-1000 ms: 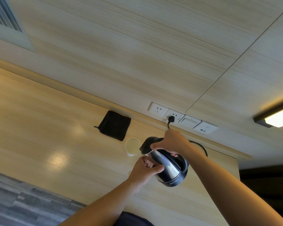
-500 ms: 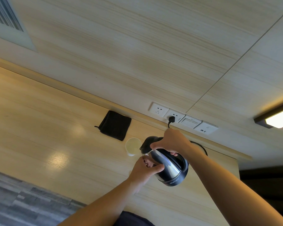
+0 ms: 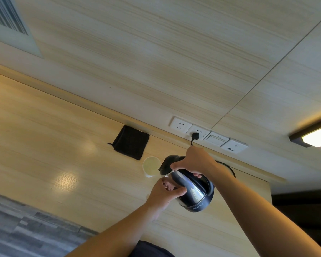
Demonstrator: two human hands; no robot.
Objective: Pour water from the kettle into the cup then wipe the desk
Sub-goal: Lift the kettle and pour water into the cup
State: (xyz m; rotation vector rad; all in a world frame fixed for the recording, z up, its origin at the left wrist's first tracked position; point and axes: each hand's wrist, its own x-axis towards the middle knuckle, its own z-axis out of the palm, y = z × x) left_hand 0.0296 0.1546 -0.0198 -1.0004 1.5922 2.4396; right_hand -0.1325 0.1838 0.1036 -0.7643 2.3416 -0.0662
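A steel and black kettle [image 3: 194, 191] is tilted with its spout toward a white paper cup [image 3: 150, 166] standing on the pale wooden desk [image 3: 44, 145]. My right hand [image 3: 195, 160] grips the kettle's handle from above. My left hand [image 3: 165, 191] is closed against the kettle's near side, by the spout. The spout almost touches the cup's rim. A folded black cloth [image 3: 131, 142] lies flat on the desk just behind the cup, near the wall.
A row of white wall sockets [image 3: 208, 135] runs behind the kettle, with a black plug [image 3: 195, 136] in one and its cord leading down to the black kettle base [image 3: 228, 168]. A lit lamp [image 3: 315, 136] hangs at right. Grey floor [image 3: 17, 229] shows at lower left.
The kettle has tipped slightly further toward the cup. Both hands keep their hold in nearly the same place.
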